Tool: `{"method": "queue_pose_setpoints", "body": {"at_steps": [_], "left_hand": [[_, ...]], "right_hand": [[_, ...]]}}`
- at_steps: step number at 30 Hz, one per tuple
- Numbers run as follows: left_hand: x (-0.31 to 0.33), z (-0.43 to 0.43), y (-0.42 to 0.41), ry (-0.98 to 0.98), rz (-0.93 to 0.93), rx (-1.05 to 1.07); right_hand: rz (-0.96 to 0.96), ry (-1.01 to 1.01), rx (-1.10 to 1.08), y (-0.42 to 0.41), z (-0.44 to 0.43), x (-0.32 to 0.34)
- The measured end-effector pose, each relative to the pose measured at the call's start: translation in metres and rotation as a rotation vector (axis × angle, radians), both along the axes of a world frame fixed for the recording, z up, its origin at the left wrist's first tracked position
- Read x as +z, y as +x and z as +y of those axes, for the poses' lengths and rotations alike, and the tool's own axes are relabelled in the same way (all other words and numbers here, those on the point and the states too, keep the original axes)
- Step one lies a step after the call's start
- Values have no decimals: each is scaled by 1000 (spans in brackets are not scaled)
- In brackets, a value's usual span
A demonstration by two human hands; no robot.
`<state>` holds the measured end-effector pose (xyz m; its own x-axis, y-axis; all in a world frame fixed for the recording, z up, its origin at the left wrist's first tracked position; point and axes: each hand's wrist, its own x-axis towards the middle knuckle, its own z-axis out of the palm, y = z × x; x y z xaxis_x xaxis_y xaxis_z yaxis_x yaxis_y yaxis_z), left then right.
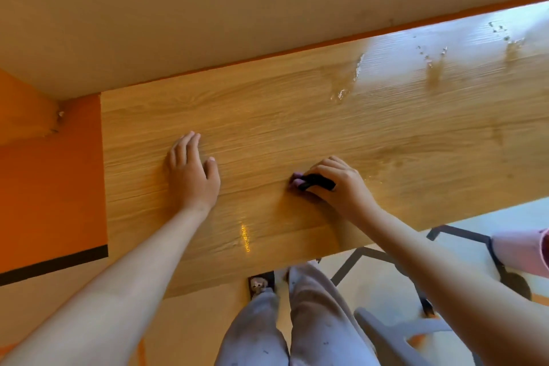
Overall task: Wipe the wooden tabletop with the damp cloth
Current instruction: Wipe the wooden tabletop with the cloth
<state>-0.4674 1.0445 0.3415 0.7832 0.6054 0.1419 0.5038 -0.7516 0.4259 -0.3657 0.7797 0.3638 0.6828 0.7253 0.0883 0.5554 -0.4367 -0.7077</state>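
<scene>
The wooden tabletop point(297, 116) fills the middle of the head view, its grain running left to right. My right hand point(341, 184) presses down on a small bunched cloth point(309, 181), dark with a pink end poking out at the left of my fingers, near the table's front edge. My left hand point(191, 172) lies flat on the wood to the left, palm down, fingers spread, holding nothing. Wet streaks and droplets point(430, 59) shine on the far right part of the tabletop.
A beige wall point(208, 9) runs along the table's far edge. An orange wall panel point(50, 181) stands at the table's left end. Below the front edge are my legs point(285, 321) and a grey chair point(416, 330) at the right, on a pale floor.
</scene>
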Motion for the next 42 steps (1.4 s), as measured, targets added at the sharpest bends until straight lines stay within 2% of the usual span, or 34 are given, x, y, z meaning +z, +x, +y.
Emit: {"method": "queue_pose_setpoints", "body": {"at_steps": [10, 13, 15, 18, 20, 25, 30, 33, 38, 40, 42], "left_hand": [[8, 12, -3, -143, 19, -62], [10, 9, -4, -99, 109, -93], [13, -3, -2, -57, 180, -126], [16, -32, 9, 53, 185, -339], [16, -51, 19, 74, 164, -447], [2, -66, 33, 67, 166, -419], [1, -68, 34, 93, 173, -416], [3, -68, 35, 93, 182, -417], [7, -69, 34, 84, 210, -412], [8, -69, 35, 84, 225, -404], [7, -69, 36, 87, 232, -396]], "right_hand": [[5, 42, -363, -102, -42, -9], [53, 93, -460, -126, -28, -9], [74, 105, -425, -135, -16, -9], [58, 52, -411, -125, -24, -8], [30, 9, -526, -108, -45, -5], [-23, -23, -927, -53, -120, 0], [-45, -56, -1130, -39, -138, -6], [-54, -28, -1056, -62, -102, -7], [18, 16, -660, -113, -19, -10], [1, 26, -515, -111, -9, -10], [-15, 24, -517, -89, -23, -9]]}}
